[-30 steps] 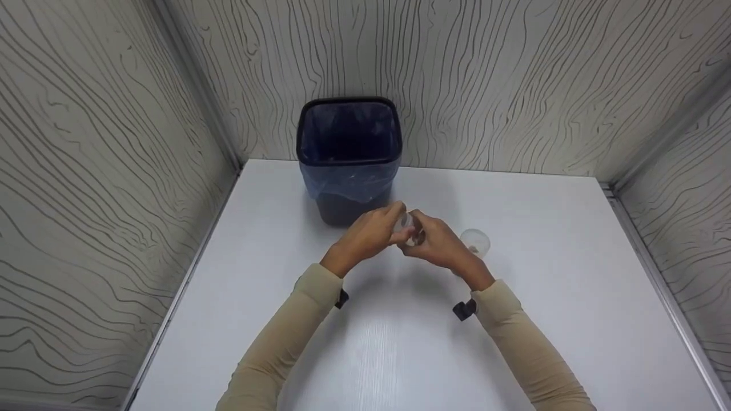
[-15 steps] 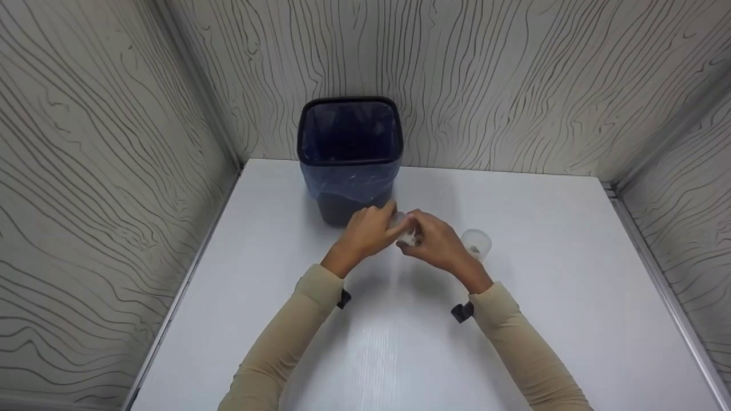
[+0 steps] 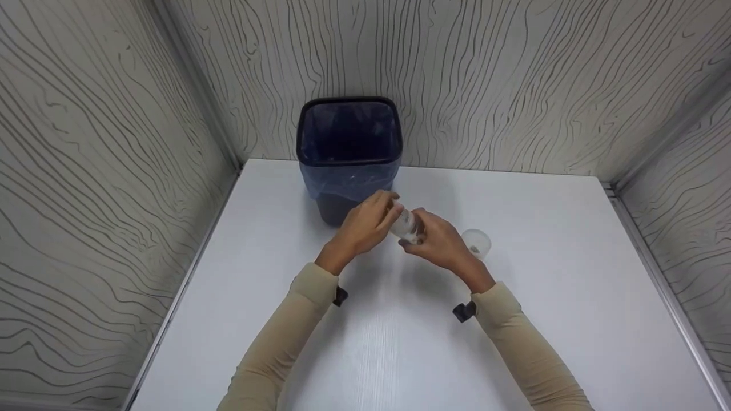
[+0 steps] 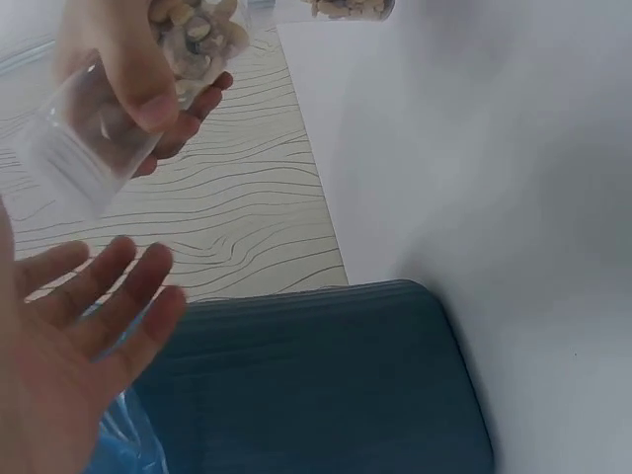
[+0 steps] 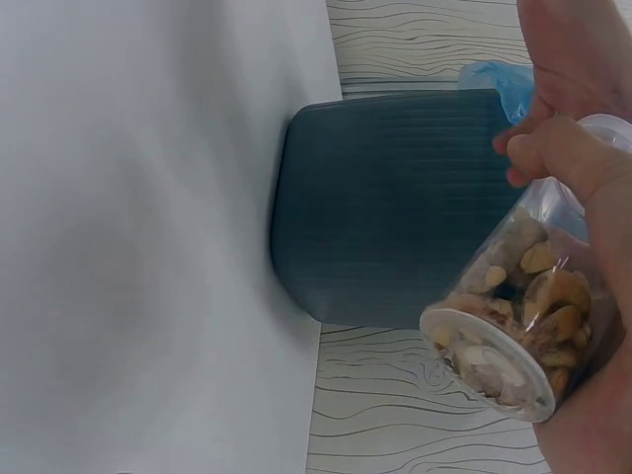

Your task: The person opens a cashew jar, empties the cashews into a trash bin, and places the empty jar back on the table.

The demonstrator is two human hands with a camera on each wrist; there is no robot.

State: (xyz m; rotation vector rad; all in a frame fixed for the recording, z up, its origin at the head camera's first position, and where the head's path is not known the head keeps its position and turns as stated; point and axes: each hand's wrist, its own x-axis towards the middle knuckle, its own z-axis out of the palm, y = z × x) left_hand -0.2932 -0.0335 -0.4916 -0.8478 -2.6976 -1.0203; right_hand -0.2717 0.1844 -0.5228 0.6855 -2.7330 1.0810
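Note:
My right hand (image 3: 440, 242) grips a clear plastic jar (image 3: 404, 226), tilted above the table. Pale brown pieces that look like nuts or dried slices (image 5: 553, 306) fill its base end, as the right wrist view shows. Toward my left hand (image 3: 365, 225) points the jar's other, ridged end (image 4: 64, 163). That hand hangs beside this end, palm turned up and fingers spread apart in the left wrist view, with nothing in it. Behind my right wrist, a second clear jar (image 3: 477, 242) stands on the table with a few pieces inside.
A dark bin (image 3: 337, 212) with a blue bag liner (image 3: 351, 178) over its rim stands just beyond my left hand. Patterned wall panels (image 3: 485, 85) close off the back and sides of the white table (image 3: 377, 354).
My left hand has drawn up and left, away from the jar's end, which its fingers were around before. My right hand keeps its hold on the jar with little movement.

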